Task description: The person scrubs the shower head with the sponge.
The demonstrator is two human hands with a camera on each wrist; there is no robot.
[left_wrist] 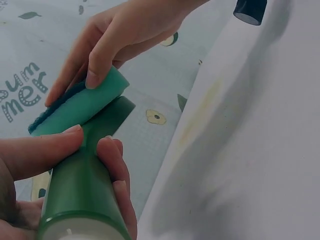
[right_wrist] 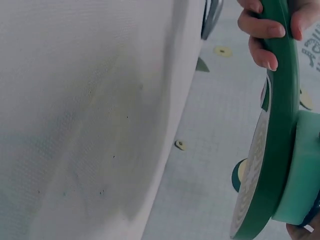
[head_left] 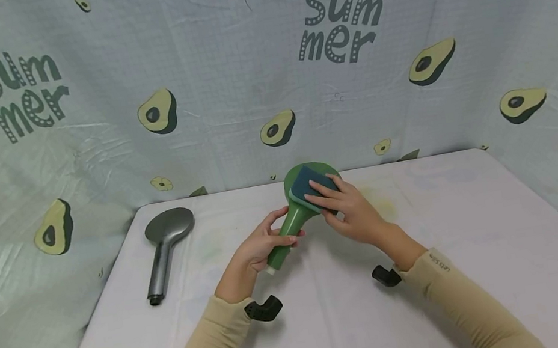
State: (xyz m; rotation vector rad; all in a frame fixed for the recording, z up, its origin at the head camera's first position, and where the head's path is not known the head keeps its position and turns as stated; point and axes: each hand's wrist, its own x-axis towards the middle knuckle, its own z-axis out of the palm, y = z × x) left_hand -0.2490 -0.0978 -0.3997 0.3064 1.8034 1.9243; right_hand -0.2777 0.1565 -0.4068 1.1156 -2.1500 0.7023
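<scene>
A green shower head point(head_left: 294, 220) is held up off the table, its handle gripped by the left hand point(head_left: 261, 245). The right hand point(head_left: 355, 210) holds a teal sponge with a dark blue layer point(head_left: 308, 184) against the back of the head, fingers spread over the dark side. In the left wrist view the left thumb and fingers wrap the green handle point(left_wrist: 80, 185), and the sponge point(left_wrist: 90, 107) lies under the right fingertips. The right wrist view shows the sponge's teal side point(right_wrist: 302, 170) touching the green back, with the pale nozzle face point(right_wrist: 252, 170) turned the other way.
A grey shower head point(head_left: 169, 228) lies at the left of the white table point(head_left: 426, 205). Behind the table hangs a pale curtain point(head_left: 221, 86) with avocado prints. Black devices point(head_left: 264, 309) are strapped at both wrists.
</scene>
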